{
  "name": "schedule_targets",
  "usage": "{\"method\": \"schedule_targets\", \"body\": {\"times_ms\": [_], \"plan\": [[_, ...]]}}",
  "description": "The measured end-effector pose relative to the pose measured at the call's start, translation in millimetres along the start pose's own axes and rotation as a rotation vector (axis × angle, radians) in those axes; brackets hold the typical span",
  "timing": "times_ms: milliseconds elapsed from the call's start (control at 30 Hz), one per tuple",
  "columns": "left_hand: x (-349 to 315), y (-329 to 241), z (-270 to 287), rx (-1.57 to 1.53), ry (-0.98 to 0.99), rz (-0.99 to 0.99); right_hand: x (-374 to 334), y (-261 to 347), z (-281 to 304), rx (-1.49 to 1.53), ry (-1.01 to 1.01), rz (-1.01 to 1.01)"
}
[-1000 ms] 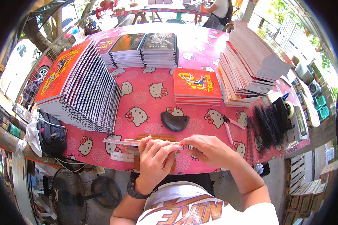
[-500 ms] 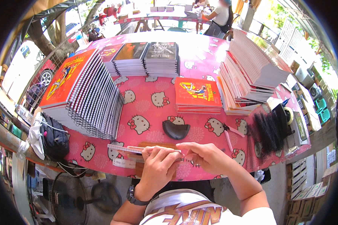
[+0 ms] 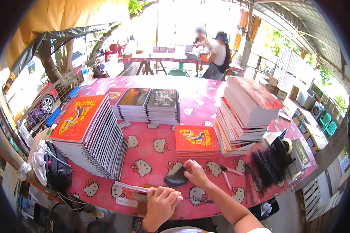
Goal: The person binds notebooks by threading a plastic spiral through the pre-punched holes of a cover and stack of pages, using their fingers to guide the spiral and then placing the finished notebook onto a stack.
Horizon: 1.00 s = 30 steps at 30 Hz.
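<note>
Near the table's front edge my left hand (image 3: 161, 202) is closed over a thin book (image 3: 134, 188), seen edge-on above a brown wooden board (image 3: 143, 209). A black spiral coil (image 3: 196, 199) sticks out to the right from the book's end. Farther forward, my right hand (image 3: 196, 173) pinches the right end of a black half-moon-shaped piece (image 3: 175, 178), which looks slightly tilted. To its right lie pink-handled pliers (image 3: 228, 176). Beyond sits a short stack of orange-covered books (image 3: 196, 141).
A tall stack of spiral-bound books (image 3: 93, 136) stands at left, dark-covered stacks (image 3: 162, 105) behind. At right are a high pile of books (image 3: 245, 112) and a bunch of black coils (image 3: 270, 163). A black bag (image 3: 57, 167) hangs at the left edge. Two people (image 3: 219, 54) are at a far table.
My right hand has left the book's end and moved forward onto the black half-moon piece, which has tilted. My left hand stays on the book. The view has tipped upward.
</note>
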State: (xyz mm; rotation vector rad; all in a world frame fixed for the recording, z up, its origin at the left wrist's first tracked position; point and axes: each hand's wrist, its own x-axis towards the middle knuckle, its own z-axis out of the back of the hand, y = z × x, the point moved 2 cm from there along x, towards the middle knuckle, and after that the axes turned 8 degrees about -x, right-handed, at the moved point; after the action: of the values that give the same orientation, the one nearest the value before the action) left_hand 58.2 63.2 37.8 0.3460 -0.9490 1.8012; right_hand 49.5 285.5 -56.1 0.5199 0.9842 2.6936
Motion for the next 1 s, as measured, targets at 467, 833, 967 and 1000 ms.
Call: {"method": "schedule_targets", "body": {"times_ms": [467,833,967,1000], "plan": [[5.3,-6.6,10.1,-0.187,-0.109,0.186,-51.6,-3.4,12.0,-0.380,-0.106,-0.004],[2.3,1.0,9.0,0.009,-0.018,0.064,-51.4,11.2,5.6,-0.531,-0.024,-0.042],[5.6,2.8,9.2,-0.077,-0.069,0.055,-53.2,14.6,11.5,-0.545,-0.053,0.019],[4.7,4.5,8.5,-0.059,-0.029,0.030,-53.7,12.9,13.9,-0.324,0.011,0.035]]}}
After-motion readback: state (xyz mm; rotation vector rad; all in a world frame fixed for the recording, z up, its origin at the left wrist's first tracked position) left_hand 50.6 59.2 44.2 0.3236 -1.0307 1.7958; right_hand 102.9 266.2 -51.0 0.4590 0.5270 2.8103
